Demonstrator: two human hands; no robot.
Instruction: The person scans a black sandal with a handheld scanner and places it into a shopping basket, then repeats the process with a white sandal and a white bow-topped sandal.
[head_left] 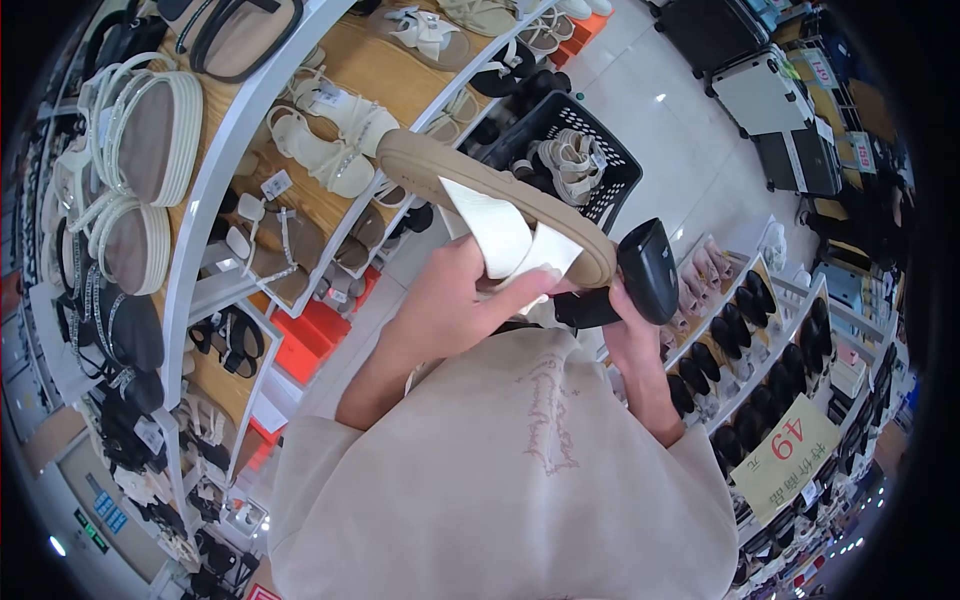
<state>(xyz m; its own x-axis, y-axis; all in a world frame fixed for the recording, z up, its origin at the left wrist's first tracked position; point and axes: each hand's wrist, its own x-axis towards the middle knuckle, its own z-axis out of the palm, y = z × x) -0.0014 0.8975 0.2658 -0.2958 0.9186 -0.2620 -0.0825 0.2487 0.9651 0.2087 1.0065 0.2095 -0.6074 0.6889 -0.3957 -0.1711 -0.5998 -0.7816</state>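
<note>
My left hand (455, 300) grips a slide sandal (500, 190) by its crossed white straps, thumb lying over the strap. The sandal has a tan sole and is held up tilted, toe and heel pointing left and right. In my right hand (635, 325) is a black handheld barcode scanner (648, 270), its head close to the right end of the sandal. Fingers of the right hand wrap around the scanner's handle and are partly hidden. Cream sandals (335, 130) with a tag lie on the shelf just left of the held sandal.
A shelf rack (235, 120) with many sandals runs along the left. Behind the held sandal, a black basket (625, 165) with sandals stands on the tiled floor (640, 90). Suitcases (765, 95) stand at upper right. Shoe shelves with a "49" sign (787, 460) line the right.
</note>
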